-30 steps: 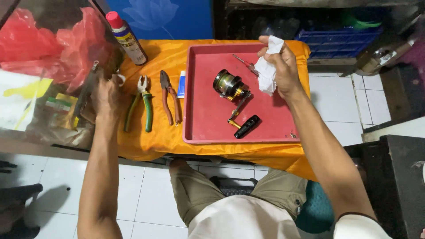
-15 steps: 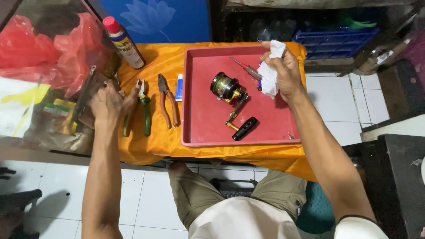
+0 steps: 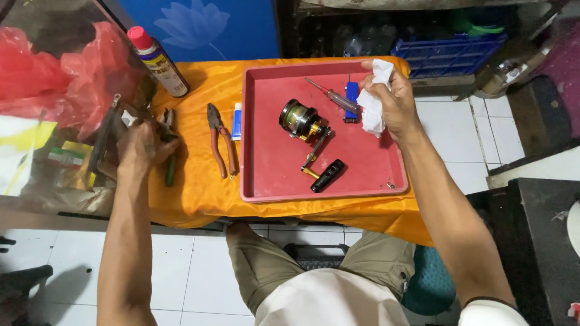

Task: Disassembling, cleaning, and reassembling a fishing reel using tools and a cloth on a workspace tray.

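Right hand (image 3: 396, 102) clenches a white cloth (image 3: 373, 105); left hand (image 3: 140, 145) curls over green-handled pliers (image 3: 170, 151).

I'm seeing a white cloth (image 3: 373, 102) in my fingers, a red tray (image 3: 362, 163) beneath them, orange tabletop cloth (image 3: 199, 187), red-handled pliers (image 3: 219, 137) leftward.

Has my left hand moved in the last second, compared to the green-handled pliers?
Yes. The left hand has slid down the green-handled pliers, from near their jaws to over the handles, toward the table's near edge.
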